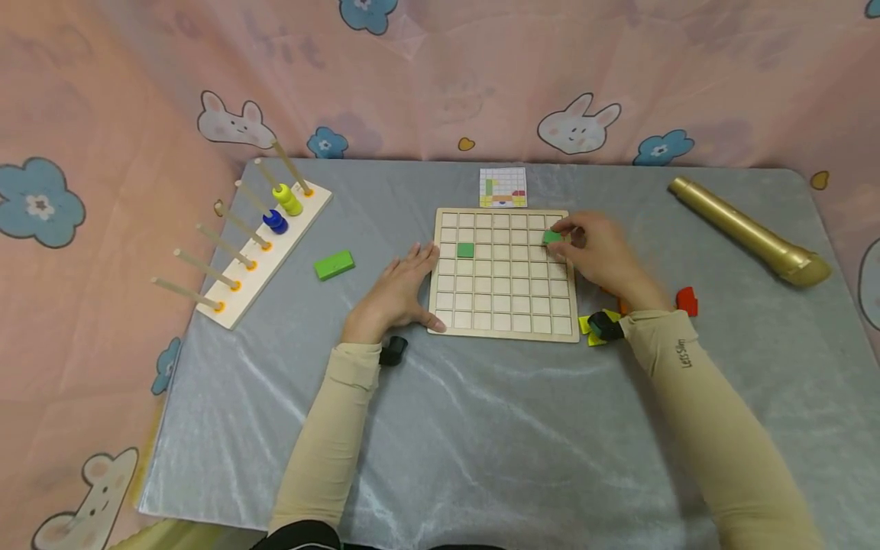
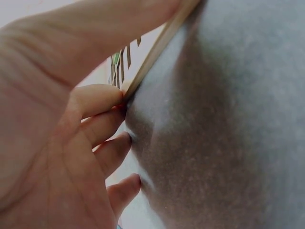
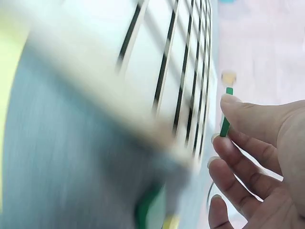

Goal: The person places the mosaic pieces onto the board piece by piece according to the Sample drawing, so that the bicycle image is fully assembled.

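A wooden grid board (image 1: 507, 340) lies on the cloth, with one green square tile (image 1: 465, 250) in a cell of its left part. My right hand (image 1: 603, 256) pinches another green tile (image 3: 227, 117) between thumb and fingertips, over the board's upper right. In the right wrist view that tile is seen edge-on, above the grid. My left hand (image 1: 390, 299) rests at the board's left side. Its thumb touches near the lower left corner, and its fingertips lie along the edge higher up, as the left wrist view also shows.
Behind the board lies a pattern card (image 1: 503, 188). At left are a green block (image 1: 334, 265) and a peg stand (image 1: 237, 305) with blue and yellow rings. Yellow pieces (image 1: 584, 325) and a red piece (image 1: 687, 301) lie by the right forearm. A gold tapered object (image 1: 742, 229) lies far right.
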The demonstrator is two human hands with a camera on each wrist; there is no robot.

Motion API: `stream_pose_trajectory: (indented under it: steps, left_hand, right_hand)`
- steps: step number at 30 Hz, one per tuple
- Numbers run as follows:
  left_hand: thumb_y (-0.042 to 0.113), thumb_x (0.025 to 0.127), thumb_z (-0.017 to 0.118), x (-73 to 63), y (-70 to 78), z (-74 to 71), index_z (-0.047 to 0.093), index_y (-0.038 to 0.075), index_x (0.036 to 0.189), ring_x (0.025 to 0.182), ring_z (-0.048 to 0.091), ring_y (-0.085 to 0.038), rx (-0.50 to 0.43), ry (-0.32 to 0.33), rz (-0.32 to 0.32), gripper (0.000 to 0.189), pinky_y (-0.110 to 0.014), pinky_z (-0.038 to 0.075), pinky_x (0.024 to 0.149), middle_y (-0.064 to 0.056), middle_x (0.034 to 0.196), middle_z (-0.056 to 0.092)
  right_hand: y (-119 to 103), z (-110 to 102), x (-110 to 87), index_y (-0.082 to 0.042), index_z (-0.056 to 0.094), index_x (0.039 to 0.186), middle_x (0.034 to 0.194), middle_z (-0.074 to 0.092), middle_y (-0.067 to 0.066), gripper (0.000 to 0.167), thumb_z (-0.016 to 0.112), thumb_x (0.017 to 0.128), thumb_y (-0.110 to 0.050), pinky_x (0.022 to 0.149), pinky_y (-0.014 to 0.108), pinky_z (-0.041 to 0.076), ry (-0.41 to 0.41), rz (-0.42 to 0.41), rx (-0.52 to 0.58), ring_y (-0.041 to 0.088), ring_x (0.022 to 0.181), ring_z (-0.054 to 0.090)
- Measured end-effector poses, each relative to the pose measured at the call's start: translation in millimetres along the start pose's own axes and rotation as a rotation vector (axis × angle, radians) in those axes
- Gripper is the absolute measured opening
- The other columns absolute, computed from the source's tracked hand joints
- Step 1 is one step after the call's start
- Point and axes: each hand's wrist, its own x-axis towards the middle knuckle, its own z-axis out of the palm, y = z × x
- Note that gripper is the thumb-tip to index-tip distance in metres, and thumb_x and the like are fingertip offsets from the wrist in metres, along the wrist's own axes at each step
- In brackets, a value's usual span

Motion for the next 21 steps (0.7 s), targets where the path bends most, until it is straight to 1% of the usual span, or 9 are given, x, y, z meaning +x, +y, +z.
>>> stream_pose_trajectory:
  steps: [4,9,12,15,18,21]
  left_hand:
    - [0.035,0.070,0.100,0.5,-1.0,0.7,0.009,0.015,0.172,0.168,-0.003,-0.020,-0.005,0.003,-0.002,0.137,-0.046,0.002,0.138,0.001,0.180,0.003]
    - [0.034,0.071,0.099,1.0,-1.2,0.7,0.009,0.016,0.172,0.168,-0.003,-0.019,-0.007,0.006,0.000,0.137,-0.046,0.002,0.138,0.001,0.180,0.003]
    - [0.035,0.071,0.099,1.4,-0.9,0.3,0.009,0.015,0.172,0.168,-0.002,-0.020,-0.004,0.007,0.000,0.136,-0.046,0.003,0.138,0.001,0.180,0.003]
    - [0.035,0.071,0.100,1.4,-1.0,0.1,0.011,0.015,0.172,0.168,-0.002,-0.020,-0.006,0.009,-0.002,0.136,-0.046,0.003,0.138,0.001,0.180,0.004]
    - [0.036,0.071,0.100,1.3,-1.4,0.4,0.011,0.014,0.172,0.168,-0.001,-0.021,-0.005,0.011,-0.002,0.136,-0.046,0.004,0.138,0.001,0.180,0.004]
    - [0.036,0.071,0.100,1.4,-1.8,0.6,0.011,0.014,0.172,0.168,-0.001,-0.021,-0.002,0.012,0.002,0.136,-0.047,0.004,0.138,0.001,0.180,0.004]
  right_hand:
    - [-21.6,16.6,5.8,0.005,0.071,0.124,0.118,0.067,0.025,0.030,0.074,0.100,-0.012,0.088,0.051,0.051,-0.019,-0.089,0.008,0.039,0.105,0.061]
    - [-43.3,39.2,11.8,0.002,0.074,0.119,0.114,0.068,0.021,0.025,0.076,0.098,-0.012,0.093,0.053,0.050,-0.052,-0.162,0.007,0.037,0.104,0.062]
    - [-55.7,51.4,14.2,-0.001,0.074,0.117,0.113,0.069,0.019,0.026,0.080,0.095,-0.014,0.095,0.056,0.046,-0.079,-0.178,0.007,0.035,0.104,0.062]
    - [-66.5,61.5,15.2,-0.003,0.074,0.116,0.114,0.069,0.017,0.027,0.082,0.094,-0.016,0.099,0.058,0.042,-0.105,-0.166,0.007,0.034,0.106,0.062]
    - [-72.4,69.5,16.6,-0.003,0.075,0.115,0.114,0.069,0.016,0.026,0.082,0.094,-0.017,0.101,0.060,0.041,-0.116,-0.165,0.003,0.034,0.108,0.062]
    - [-73.7,74.1,17.9,-0.003,0.075,0.115,0.112,0.068,0.015,0.026,0.082,0.094,-0.018,0.100,0.059,0.042,-0.122,-0.179,-0.013,0.032,0.108,0.060]
